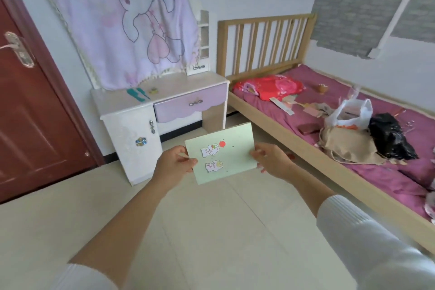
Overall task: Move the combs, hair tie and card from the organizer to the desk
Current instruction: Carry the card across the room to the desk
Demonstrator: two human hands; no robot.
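While both hands are pinching the card (222,154) by opposite edges, left grip (175,160) and right grip (270,160), it is hanging over floor, well short of the tabletop (164,88); loosening either pinch risks dropping it.

Pale tiled floor (211,231) below the hands; beyond them a white desk (131,125) under a pink cloth (122,26) — red door (35,113) further left, wooden bed (329,136) right.
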